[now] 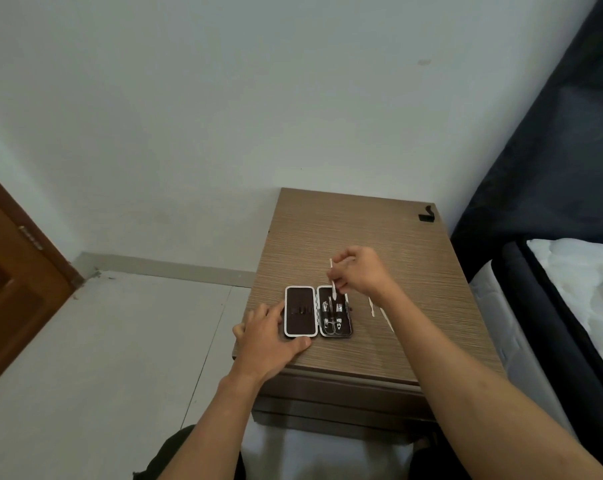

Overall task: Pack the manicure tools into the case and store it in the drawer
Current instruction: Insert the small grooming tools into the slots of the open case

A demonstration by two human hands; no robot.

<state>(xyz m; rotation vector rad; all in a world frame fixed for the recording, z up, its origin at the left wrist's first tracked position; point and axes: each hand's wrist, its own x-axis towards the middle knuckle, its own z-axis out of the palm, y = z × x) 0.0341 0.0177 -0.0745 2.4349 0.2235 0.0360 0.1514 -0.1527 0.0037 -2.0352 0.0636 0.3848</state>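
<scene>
Right now the manicure case (pixel 318 311) lies flat & fully open on the wood-grain desk (pixel 355 230), near its front-left corner, two halves side by side like a book. Both halves are dark inside w/ a pale rim and rounded corners. Left half (pixel 300 311) looks bare apart from a row of small dark loops across the middle; right half (pixel 334 312) holds several shiny metal tools, incl. small scissors (pixel 333 326) w/ finger rings toward the near edge, others too small to name. Left hand (pixel 270 336) rests on the desk at the case's left side, fingers spread: index finger touches the left rim, thumb lies along the near edge of the left half. Right hand (pixel 360 270) hovers over the far end of the right half, fingertips pinched on a thin pale stick-like tool (pixel 331 277), held roughly upright w/ its lower tip just above or at the top of the tool compartment; can't tell if it touches. Two more slim pale tools (pixel 372 306) lie loose on the desk just right of the case, partly hidden by the right forearm. Small black object (pixel 427 215) sits at the desk's far-right corner, well apart. Closed drawer front (pixel 327 393) shows below the desk top. Bed (pixel 570 271) w/ white mattress stands right of the desk; brown door (pixel 12 278) at far left.
</scene>
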